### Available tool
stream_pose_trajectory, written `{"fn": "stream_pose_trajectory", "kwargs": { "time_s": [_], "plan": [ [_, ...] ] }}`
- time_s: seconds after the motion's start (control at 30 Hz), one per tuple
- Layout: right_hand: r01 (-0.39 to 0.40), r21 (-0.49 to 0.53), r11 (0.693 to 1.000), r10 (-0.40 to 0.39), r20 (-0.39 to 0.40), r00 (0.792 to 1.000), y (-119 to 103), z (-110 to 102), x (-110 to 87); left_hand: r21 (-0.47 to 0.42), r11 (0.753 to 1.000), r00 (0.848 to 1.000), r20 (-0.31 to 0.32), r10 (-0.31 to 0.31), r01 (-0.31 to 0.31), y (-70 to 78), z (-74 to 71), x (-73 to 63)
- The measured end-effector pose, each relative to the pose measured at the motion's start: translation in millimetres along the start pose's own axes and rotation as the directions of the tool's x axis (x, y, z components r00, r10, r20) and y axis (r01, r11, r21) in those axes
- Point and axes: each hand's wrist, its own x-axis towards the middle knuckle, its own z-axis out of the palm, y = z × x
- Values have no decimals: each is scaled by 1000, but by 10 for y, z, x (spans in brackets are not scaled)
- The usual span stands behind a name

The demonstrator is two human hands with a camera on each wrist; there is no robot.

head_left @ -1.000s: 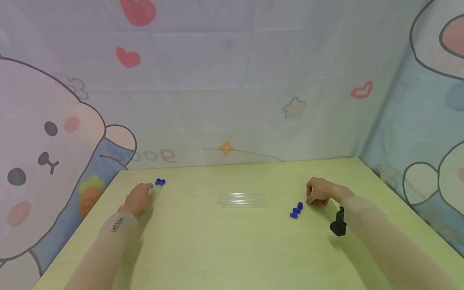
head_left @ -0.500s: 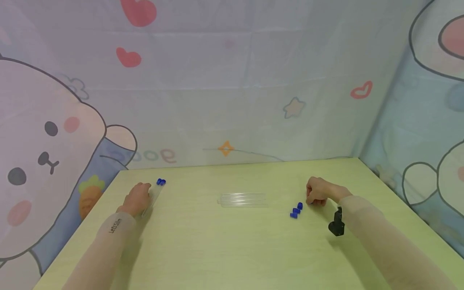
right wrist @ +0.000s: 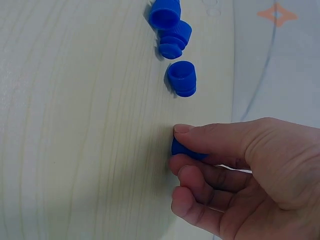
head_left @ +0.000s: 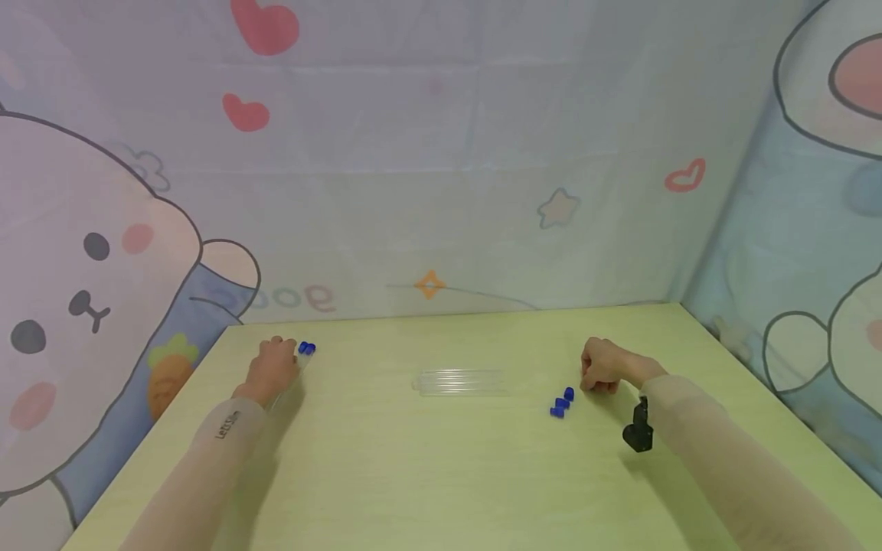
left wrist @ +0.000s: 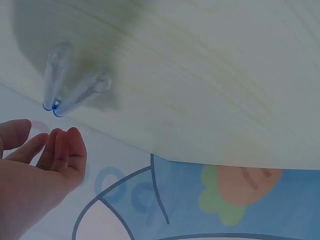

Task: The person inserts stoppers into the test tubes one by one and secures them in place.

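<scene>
In the right wrist view, my right hand (right wrist: 235, 170) pinches a blue test tube stopper (right wrist: 185, 151) between thumb and index finger, low over the table. Three more blue stoppers (right wrist: 182, 78) lie in a row beside it. On the left of the table, two clear test tubes (left wrist: 82, 93) with blue stoppers (head_left: 307, 348) lie close together, their capped ends pointing to the back. Over them is my left hand (head_left: 272, 369), covering part of the tubes in the head view. The left wrist view shows its fingers loosely bent, holding nothing, apart from the tubes.
Several clear tubes (head_left: 460, 382) lie side by side in the middle of the pale wooden table (head_left: 413, 474). A printed cloth (head_left: 386, 191) hangs behind the table and along its sides. A small black device (head_left: 638, 426) hangs at the right wrist.
My left hand has moved right and toward the back, over the two capped tubes. Those tubes shifted slightly right earlier. The right hand has stayed nearly in place.
</scene>
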Motion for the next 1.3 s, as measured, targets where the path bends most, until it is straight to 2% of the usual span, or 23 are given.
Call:
{"fn": "stream_pose_trajectory", "kwargs": {
  "time_s": [0.33,0.77,1.03,1.3],
  "plan": [
    [-10,52,999,10,0,1000,25,5,1,7,997,996,-51,71,-70,193,7,47],
    [-24,41,999,24,-4,1000,24,11,9,-20,993,993,-24,117,-117,490,63,99],
    [-19,39,999,19,0,1000,29,14,-1,-7,983,982,-51,181,-182,690,131,164],
    [-1,20,1000,1,0,1000,36,19,12,-17,976,976,-31,217,-218,903,194,178]
  ]
}}
